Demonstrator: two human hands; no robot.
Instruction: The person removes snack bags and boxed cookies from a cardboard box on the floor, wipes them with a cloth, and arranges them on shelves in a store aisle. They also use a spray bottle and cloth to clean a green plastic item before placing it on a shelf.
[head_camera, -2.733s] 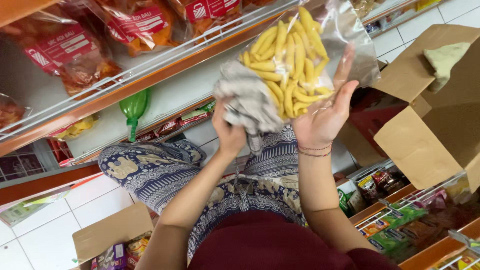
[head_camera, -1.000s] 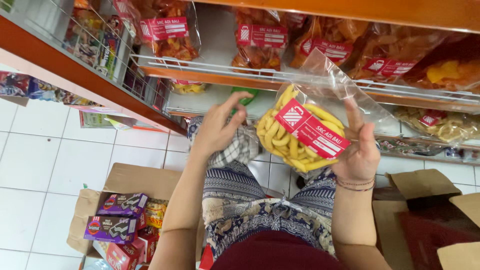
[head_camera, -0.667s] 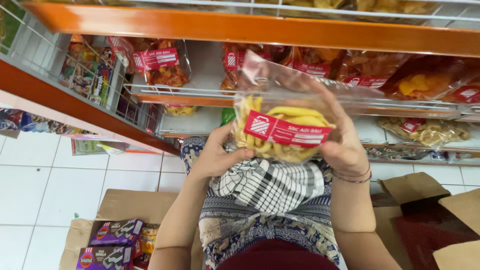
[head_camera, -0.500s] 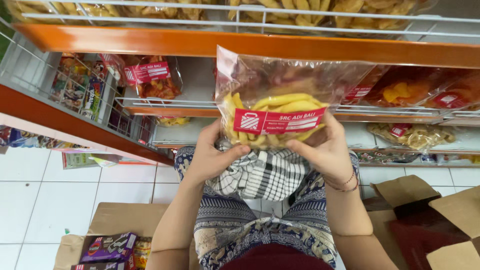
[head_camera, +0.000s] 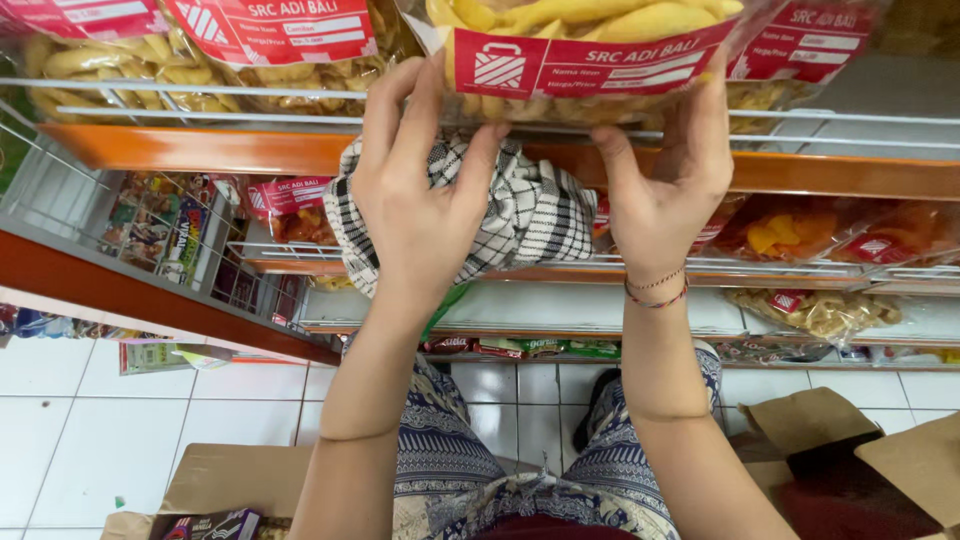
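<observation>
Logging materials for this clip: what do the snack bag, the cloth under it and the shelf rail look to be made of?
The snack bag looks like thin clear plastic film, glossy; the yellow sticks show through it. The cloth in the left hand seems woven fabric, matte, bunched in soft folds, black-and-white checked. The shelf rail is probably white-coated metal wire: thin, straight and smooth.

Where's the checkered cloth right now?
Head view, centre: the checkered cloth is bunched under the left hand, just below the clear snack bag and against the orange shelf edge.

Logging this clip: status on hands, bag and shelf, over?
Both hands up: left hand clutching checked cloth, right hand under snack bag. Bag at wire rail; neighbouring bag close alongside.
</observation>
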